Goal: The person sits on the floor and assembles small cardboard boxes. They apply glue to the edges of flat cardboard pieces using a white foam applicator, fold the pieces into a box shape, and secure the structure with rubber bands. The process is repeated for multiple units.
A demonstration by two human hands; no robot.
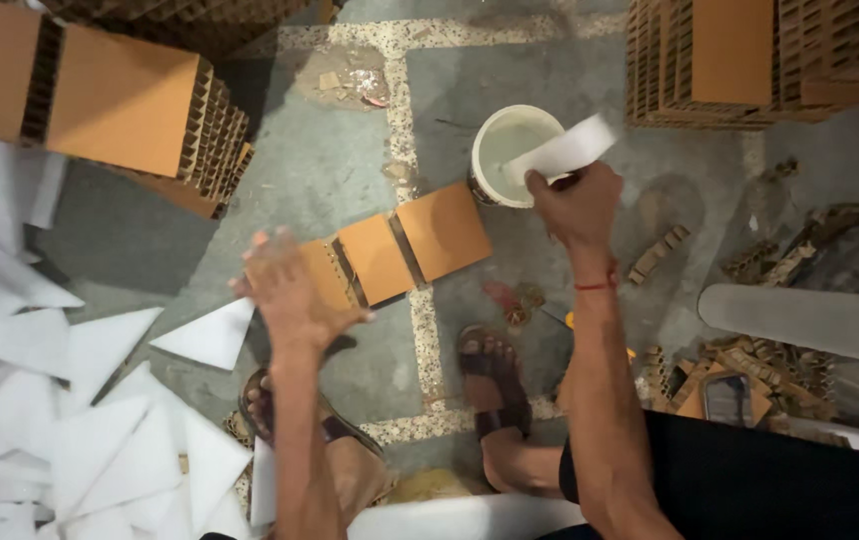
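Holding a white strip (562,152) over a white bucket (510,150), R hand (578,205) grips it; L hand (290,290) spread flat on orange cardboard pcs (400,250).

You see even, soft indoor light, faint shadows under your arms, motion blur on your left hand (288,290), mild wide-angle bending at edges.

One head-worn camera looks steeply down from above the seated person, close over both forearms, onto the concrete floor (350,160); the sandalled feet (495,385) sit low in frame, cardboard stacks (120,100) along the top
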